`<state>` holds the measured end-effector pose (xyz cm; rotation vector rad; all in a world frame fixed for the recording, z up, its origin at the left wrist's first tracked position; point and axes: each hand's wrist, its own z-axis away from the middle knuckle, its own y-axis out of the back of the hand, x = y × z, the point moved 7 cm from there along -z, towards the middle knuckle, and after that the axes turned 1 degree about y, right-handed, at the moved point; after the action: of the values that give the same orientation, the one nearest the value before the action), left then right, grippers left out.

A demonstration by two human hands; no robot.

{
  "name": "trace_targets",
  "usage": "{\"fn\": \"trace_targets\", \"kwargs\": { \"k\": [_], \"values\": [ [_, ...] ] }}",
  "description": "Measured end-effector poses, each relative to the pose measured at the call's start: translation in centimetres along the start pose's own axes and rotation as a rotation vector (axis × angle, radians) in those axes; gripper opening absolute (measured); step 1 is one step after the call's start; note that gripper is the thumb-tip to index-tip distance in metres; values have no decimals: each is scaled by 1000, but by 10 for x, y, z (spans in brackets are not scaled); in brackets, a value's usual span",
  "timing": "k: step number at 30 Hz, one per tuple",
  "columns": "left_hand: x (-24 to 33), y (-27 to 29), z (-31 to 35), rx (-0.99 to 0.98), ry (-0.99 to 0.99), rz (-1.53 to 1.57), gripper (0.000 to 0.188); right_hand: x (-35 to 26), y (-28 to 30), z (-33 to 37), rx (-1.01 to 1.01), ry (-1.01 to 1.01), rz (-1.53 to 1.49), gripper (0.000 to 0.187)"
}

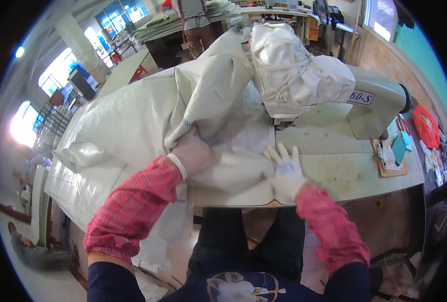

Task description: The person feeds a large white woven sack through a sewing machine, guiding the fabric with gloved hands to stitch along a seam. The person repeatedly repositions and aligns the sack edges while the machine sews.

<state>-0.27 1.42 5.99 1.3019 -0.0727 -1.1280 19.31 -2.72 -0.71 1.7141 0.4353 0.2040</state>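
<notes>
A large sheet of white woven plastic fabric (127,118) covers the left half of the work table and hangs over its front edge. My left hand (192,152), in a pale glove, is closed on a raised fold of it. My right hand (287,173), also gloved, lies with fingers spread at the right edge of the fabric, by the table front. Just beyond the hands stands an industrial sewing machine (374,103), its head wrapped in white cloth (289,70). Part of the fabric lies beside the machine's needle area, blurred by motion.
On the table's right side lie a small board (390,160) with papers and a green flat object (398,150). A red plastic bag (426,126) sits at the far right. Behind, a person (195,25) stands near stacked sheets (158,27). Another person (37,251) is at lower left.
</notes>
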Motion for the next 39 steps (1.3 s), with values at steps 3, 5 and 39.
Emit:
{"fn": "trace_targets", "kwargs": {
  "k": [3, 5, 39],
  "values": [
    [-1, 18, 19, -14, 91, 203, 31, 15, -5, -34, 146, 47, 268, 61],
    [17, 34, 41, 106, 70, 292, 30, 11, -10, -22, 204, 159, 63, 55],
    [12, -241, 468, -335, 385, 500, 22, 63, 10, 78, 273, -53, -88, 37]
  ]
}}
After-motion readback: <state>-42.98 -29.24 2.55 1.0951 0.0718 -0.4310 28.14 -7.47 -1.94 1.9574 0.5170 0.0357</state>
